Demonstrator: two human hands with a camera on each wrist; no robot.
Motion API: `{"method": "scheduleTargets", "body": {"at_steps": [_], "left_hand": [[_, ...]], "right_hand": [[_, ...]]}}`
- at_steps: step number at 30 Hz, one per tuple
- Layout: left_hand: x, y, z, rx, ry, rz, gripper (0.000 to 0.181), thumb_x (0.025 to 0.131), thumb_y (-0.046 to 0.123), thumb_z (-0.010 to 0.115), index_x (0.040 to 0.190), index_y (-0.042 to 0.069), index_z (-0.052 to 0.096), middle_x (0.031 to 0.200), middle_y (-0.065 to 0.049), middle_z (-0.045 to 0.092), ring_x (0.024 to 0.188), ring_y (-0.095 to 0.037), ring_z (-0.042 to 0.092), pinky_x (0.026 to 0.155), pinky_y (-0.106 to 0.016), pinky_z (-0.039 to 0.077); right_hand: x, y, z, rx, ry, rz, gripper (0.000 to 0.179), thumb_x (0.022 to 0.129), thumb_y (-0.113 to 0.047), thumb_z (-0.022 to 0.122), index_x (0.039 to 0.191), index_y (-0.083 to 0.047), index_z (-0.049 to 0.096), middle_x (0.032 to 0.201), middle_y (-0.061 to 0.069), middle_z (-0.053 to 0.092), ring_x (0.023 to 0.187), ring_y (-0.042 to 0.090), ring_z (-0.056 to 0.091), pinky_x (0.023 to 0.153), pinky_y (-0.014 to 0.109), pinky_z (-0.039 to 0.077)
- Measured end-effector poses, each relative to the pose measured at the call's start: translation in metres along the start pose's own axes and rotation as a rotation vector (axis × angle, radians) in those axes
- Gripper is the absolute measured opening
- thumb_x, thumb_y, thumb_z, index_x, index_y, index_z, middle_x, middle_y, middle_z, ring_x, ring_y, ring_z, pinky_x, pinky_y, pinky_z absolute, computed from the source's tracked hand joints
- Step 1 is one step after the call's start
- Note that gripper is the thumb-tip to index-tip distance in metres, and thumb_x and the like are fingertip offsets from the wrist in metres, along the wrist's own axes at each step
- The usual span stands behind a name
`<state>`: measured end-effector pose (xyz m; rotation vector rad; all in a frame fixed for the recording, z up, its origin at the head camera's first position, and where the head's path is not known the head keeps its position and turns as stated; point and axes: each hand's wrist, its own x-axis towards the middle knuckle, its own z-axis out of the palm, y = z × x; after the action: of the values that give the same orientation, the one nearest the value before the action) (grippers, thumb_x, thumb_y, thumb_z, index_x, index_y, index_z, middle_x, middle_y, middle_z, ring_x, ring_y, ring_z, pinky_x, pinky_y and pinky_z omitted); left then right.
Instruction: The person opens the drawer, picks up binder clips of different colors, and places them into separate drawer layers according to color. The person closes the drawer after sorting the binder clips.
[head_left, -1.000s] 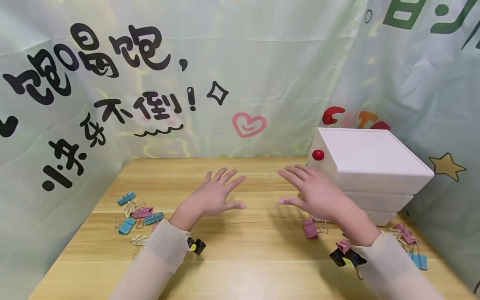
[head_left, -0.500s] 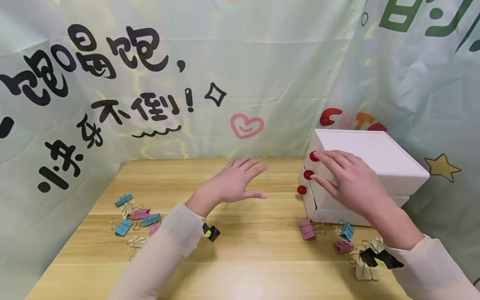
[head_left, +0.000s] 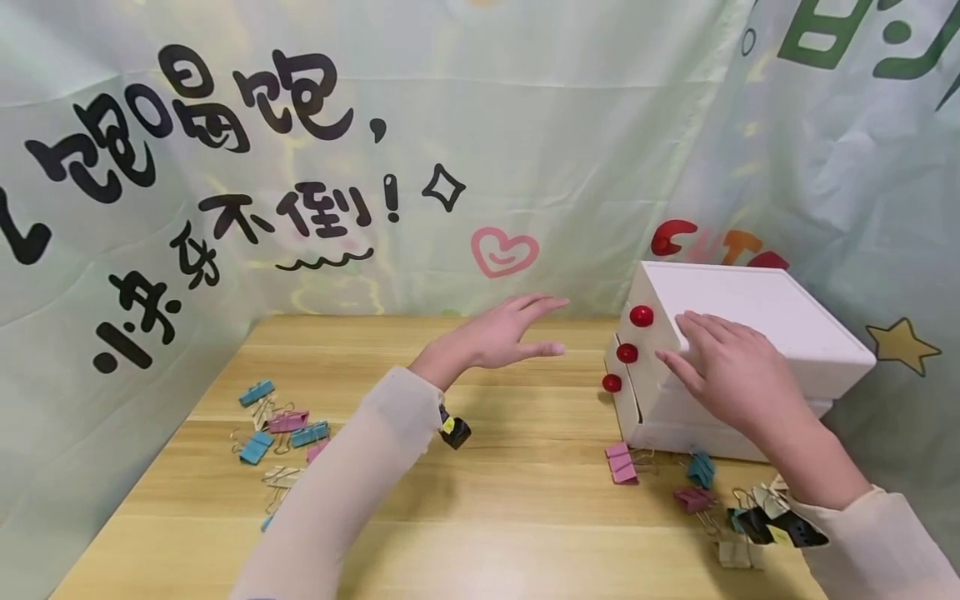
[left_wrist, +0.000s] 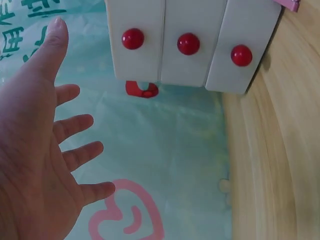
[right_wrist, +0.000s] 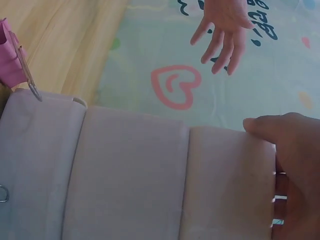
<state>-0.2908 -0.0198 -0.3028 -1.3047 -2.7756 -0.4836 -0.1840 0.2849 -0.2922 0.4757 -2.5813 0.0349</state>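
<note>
head view: on a wooden table (head_left: pixel 517 525), at the right, stands a white box with 3 stacked drawers (head_left: pixel 622 400), each with a red knob (head_left: pixel 627 353). a thin dark gap runs beside a lower drawer front; the contents of the drawers cannot be seen. the person's right hand (head_left: pixel 738 367) rests at the box's upper front edge, fingers extended and lying together. the left hand (head_left: pixel 506 333) is held in the air to the left of the knobs, apart from them, fingers straight and holding nothing. near the foot of the box lie a pink clip (head_left: pixel 621 463), a teal clip (head_left: pixel 701 470), a dark pink clip (head_left: pixel 695 499) and a cream clip (head_left: pixel 738 553); a black device (head_left: pixel 798 530) at the right wrist partly hides others. more clips (head_left: pixel 288 421), blue, pink and cream, lie at the left, some behind the left sleeve (head_left: pixel 352 483).

left wrist view: the left hand is spread, empty, beside the 3 drawer fronts; the box is cut off at the top, and a pink clip is barely in at the corner.

right wrist view: the right thumb touches the box's edge; the other fingers are mostly hidden behind it. the left hand hangs beyond, fingers parted. a pink clip is cut off at the left.
</note>
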Motion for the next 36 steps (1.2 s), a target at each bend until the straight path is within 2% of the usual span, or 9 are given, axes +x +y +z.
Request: {"method": "scheduleTargets", "body": {"at_steps": [3, 8, 15, 22, 27, 33, 36], "left_hand": [[0.006, -0.002, 0.000, -0.015, -0.008, -0.016, 0.079, 0.092, 0.069, 0.044, 0.156, 0.030, 0.022, 0.160, 0.001, 0.023, 0.145, -0.022, 0.021, 0.116, -0.045, 0.023], [0.013, -0.004, 0.001, -0.002, -0.022, -0.025, 0.080, 0.090, 0.072, 0.043, 0.156, 0.031, 0.022, 0.160, 0.001, 0.022, 0.145, -0.022, 0.021, 0.116, -0.044, 0.022], [0.029, 0.001, 0.000, -0.019, 0.000, -0.019, 0.080, 0.090, 0.073, 0.041, 0.156, 0.032, 0.023, 0.159, 0.001, 0.024, 0.145, -0.018, 0.021, 0.117, -0.041, 0.022], [0.045, 0.013, -0.004, -0.020, 0.018, 0.003, 0.079, 0.090, 0.073, 0.044, 0.155, 0.032, 0.025, 0.158, 0.004, 0.026, 0.144, -0.014, 0.022, 0.116, -0.036, 0.022], [0.053, 0.020, -0.009, -0.022, 0.032, 0.015, 0.080, 0.089, 0.072, 0.046, 0.155, 0.032, 0.026, 0.158, 0.005, 0.025, 0.144, -0.014, 0.022, 0.116, -0.035, 0.023], [0.062, 0.026, -0.014, -0.008, 0.043, 0.029, 0.078, 0.090, 0.070, 0.046, 0.155, 0.032, 0.026, 0.160, 0.007, 0.020, 0.145, -0.013, 0.019, 0.117, -0.031, 0.018], [0.067, 0.030, -0.014, 0.012, 0.020, 0.036, 0.075, 0.092, 0.070, 0.044, 0.155, 0.033, 0.027, 0.160, 0.007, 0.019, 0.145, -0.012, 0.017, 0.117, -0.028, 0.016]], "right_hand": [[-0.002, 0.002, 0.002, 0.031, 0.041, -0.020, 0.060, 0.084, -0.030, 0.076, 0.128, 0.006, 0.059, 0.128, 0.026, 0.059, 0.117, 0.045, 0.054, 0.101, 0.057, 0.038], [-0.003, 0.003, 0.006, 0.077, 0.075, -0.027, 0.057, 0.083, -0.026, 0.076, 0.126, 0.007, 0.061, 0.128, 0.026, 0.059, 0.118, 0.045, 0.053, 0.101, 0.058, 0.037], [-0.004, 0.004, 0.010, 0.110, 0.074, -0.013, 0.056, 0.084, -0.024, 0.075, 0.129, 0.006, 0.059, 0.129, 0.026, 0.058, 0.121, 0.044, 0.049, 0.102, 0.059, 0.035], [-0.001, -0.002, 0.009, 0.123, 0.063, -0.007, 0.055, 0.087, -0.024, 0.073, 0.130, 0.005, 0.058, 0.130, 0.026, 0.058, 0.122, 0.044, 0.049, 0.102, 0.061, 0.035], [0.003, -0.009, 0.010, 0.162, 0.088, -0.062, 0.053, 0.084, -0.023, 0.075, 0.129, 0.003, 0.061, 0.128, 0.023, 0.060, 0.121, 0.042, 0.051, 0.100, 0.061, 0.038], [0.007, -0.014, 0.014, 0.195, 0.135, -0.137, 0.051, 0.082, -0.021, 0.075, 0.127, 0.002, 0.063, 0.127, 0.021, 0.062, 0.119, 0.040, 0.053, 0.101, 0.059, 0.039], [0.008, -0.017, 0.016, 0.203, 0.139, -0.160, 0.051, 0.082, -0.021, 0.075, 0.126, 0.002, 0.063, 0.127, 0.019, 0.062, 0.120, 0.039, 0.053, 0.100, 0.058, 0.040]]}}
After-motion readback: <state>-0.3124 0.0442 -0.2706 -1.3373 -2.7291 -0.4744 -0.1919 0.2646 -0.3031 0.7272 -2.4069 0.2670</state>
